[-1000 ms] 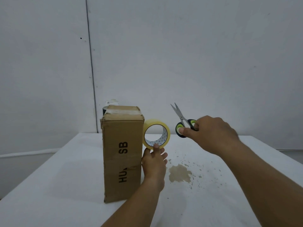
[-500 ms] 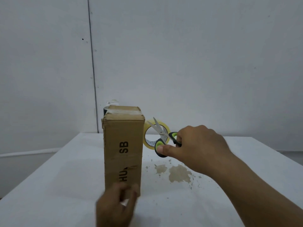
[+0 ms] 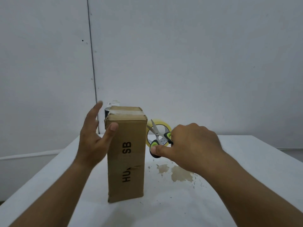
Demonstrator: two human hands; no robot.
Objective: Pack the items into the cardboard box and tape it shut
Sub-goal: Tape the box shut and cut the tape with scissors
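A tall brown cardboard box (image 3: 126, 154) stands upright on the white table (image 3: 246, 161), its top flaps closed with clear tape across them. My left hand (image 3: 94, 138) is spread open at the box's upper left corner, thumb touching the front face. A roll of yellowish clear tape (image 3: 161, 126) hangs at the box's upper right edge, joined to it by a short strip. My right hand (image 3: 188, 148) grips black-and-green scissors (image 3: 158, 138), blades parted and pointing up-left at that strip.
A dark object with a clear top (image 3: 107, 110) peeks out behind the box's left rear corner. A brown stain (image 3: 180, 173) with small specks marks the table right of the box. A grey wall stands close behind the table.
My left hand let go of the tape roll, dropped low, then rose to the box's upper left side. My right hand brought the scissors down and left to the tape strip.
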